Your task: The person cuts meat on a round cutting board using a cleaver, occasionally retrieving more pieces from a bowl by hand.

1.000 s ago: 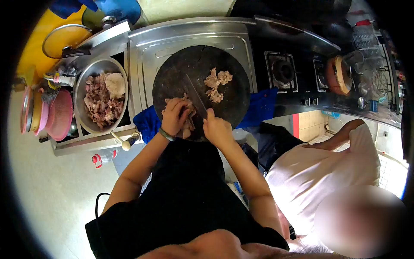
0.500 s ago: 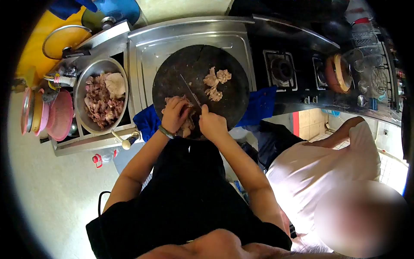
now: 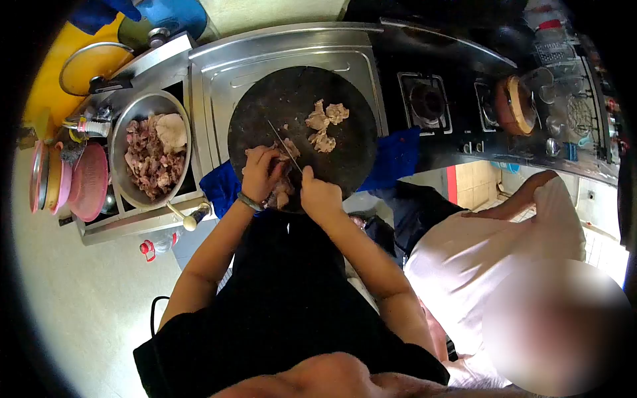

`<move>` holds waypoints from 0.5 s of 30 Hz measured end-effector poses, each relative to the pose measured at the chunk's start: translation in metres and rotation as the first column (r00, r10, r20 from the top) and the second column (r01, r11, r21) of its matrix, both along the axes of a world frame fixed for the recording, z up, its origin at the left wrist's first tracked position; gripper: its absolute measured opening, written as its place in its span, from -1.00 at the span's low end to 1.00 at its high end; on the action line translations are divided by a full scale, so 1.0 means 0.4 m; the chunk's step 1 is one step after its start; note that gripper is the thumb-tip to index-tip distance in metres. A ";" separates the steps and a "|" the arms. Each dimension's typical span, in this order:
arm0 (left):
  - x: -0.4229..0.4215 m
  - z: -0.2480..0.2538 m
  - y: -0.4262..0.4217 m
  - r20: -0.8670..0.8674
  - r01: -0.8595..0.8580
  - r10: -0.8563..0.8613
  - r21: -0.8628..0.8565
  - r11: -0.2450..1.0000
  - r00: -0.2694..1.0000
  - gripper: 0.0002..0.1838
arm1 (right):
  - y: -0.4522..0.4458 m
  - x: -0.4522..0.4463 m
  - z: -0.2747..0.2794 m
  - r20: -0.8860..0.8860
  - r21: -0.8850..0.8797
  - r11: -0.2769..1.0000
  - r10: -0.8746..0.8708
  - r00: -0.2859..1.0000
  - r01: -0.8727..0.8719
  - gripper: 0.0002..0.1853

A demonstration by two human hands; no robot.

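A round, dark chopping board [image 3: 262, 103] lies in front of me. On its near left part my left hand [image 3: 259, 174] presses down on a piece of raw meat [image 3: 283, 192], fingers curled over it. My right hand [image 3: 321, 199] is closed around a knife [image 3: 285, 147]; the handle is hidden in the fist. The thin blade slants up and left, right beside my left fingertips and over the meat's edge. Several pale cut meat pieces [image 3: 322, 141] rest farther back on the board, to the right.
A steel bowl [image 3: 118, 149] of chopped meat stands left. Pink baskets [image 3: 89, 182] hang beside it. Blue cloth [image 3: 398, 156] shows under the board. Right are a gas burner [image 3: 426, 103] and a brown pot [image 3: 514, 106]. A person in a light shirt [image 3: 484, 249] is close on my right.
The view has shifted slightly. The knife blade sits a little closer to my left fingers, and my left hand has moved slightly over the meat.
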State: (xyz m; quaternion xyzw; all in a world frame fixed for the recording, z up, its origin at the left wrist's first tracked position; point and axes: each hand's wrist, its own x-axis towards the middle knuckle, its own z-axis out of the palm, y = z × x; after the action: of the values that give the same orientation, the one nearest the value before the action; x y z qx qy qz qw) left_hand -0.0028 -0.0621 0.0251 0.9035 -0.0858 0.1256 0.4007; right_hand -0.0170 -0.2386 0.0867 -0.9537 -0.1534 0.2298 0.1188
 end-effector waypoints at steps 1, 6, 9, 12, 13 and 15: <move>0.002 0.003 -0.002 0.013 0.005 -0.005 -0.003 1.000 1.000 -0.67 | -0.024 -0.026 0.013 -0.007 -0.012 1.000 -0.012 1.000 0.012 -0.49; 0.001 0.013 -0.008 0.052 0.039 -0.042 0.041 0.998 0.998 -0.69 | -0.033 -0.023 -0.004 0.036 0.016 1.000 0.003 0.999 -0.004 -0.50; 0.001 -0.001 0.007 0.031 0.053 -0.054 0.037 0.998 0.998 -0.71 | 0.040 0.041 -0.035 0.121 0.072 0.997 -0.012 0.993 0.004 -0.56; -0.001 0.016 0.001 0.075 0.041 -0.044 0.031 0.999 0.996 -0.73 | 0.032 0.040 -0.035 0.088 0.019 1.000 0.006 0.996 -0.007 -0.60; 0.008 0.011 0.001 0.087 0.025 -0.028 0.033 0.999 0.996 -0.73 | 0.012 0.030 -0.027 0.084 0.009 1.000 -0.011 0.996 0.010 -0.60; -0.002 -0.003 0.000 0.080 -0.011 0.009 0.028 1.000 0.997 -0.73 | -0.035 -0.055 -0.017 0.046 -0.019 0.999 -0.040 0.998 0.041 -0.60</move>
State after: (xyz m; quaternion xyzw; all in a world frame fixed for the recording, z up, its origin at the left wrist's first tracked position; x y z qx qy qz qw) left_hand -0.0038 -0.0622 0.0239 0.9038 -0.0991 0.1623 0.3834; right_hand -0.0390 -0.2526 0.0800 -0.9627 -0.1346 0.2071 0.1104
